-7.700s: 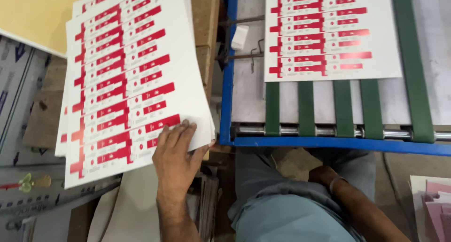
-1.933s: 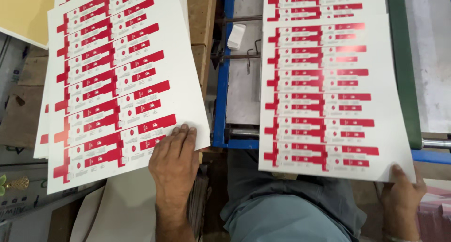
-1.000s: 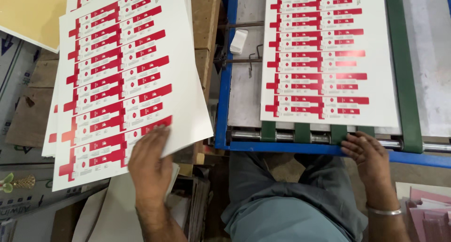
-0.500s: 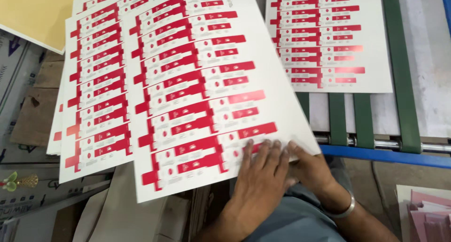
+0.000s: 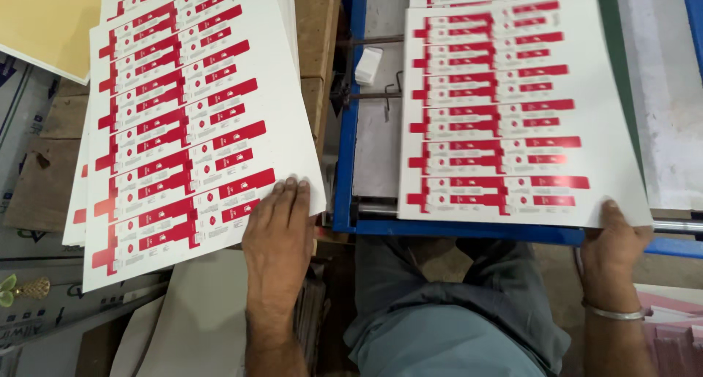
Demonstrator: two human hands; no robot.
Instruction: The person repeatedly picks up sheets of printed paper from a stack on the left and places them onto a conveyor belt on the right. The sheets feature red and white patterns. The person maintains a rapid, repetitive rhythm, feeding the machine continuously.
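Head view, surface: blue-framed machine bed [image 5: 344, 165] with a grey metal deck and a dark green belt [image 5: 619, 77] running away from the person; worn cardboard and brown boards at left.
Room: cluttered floor below, pink sheets [image 5: 677, 326] at lower right, partly cut off, probably paper stock.
Stack of printed sheets [image 5: 190, 121]: left of the bed, long axis running away from the viewer, slightly tilted; thin white card, rows of red and white carton blanks, glossy.
Single printed sheet [image 5: 512, 106]: lying on the bed, long axis away from the person, near edge overhanging the blue rail.
Left hand [image 5: 278, 238]: flat, fingers spread, pressing the stack's near corner.
Right hand [image 5: 611, 238]: pinching the single sheet's near right corner.
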